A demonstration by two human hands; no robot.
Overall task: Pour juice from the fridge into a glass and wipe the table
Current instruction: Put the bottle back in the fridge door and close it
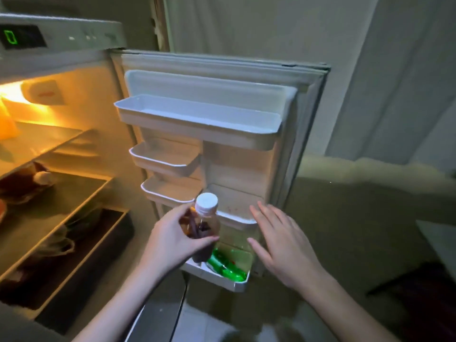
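Left hand [172, 239] grip grasping white-capped juice bottle [205, 225] above bottom door shelf [237, 283]; right hand [281, 245] grip released, hovering beside fridge door [246, 164]

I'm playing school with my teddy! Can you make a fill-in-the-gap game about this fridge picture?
1. The left hand holds a bottle with a ____ cap.
2. The fridge door is ____.
3. The right hand is open and holds ____.
4. In the lowest door shelf lies a ____ bottle on its side.

Missing words: white; open; nothing; green
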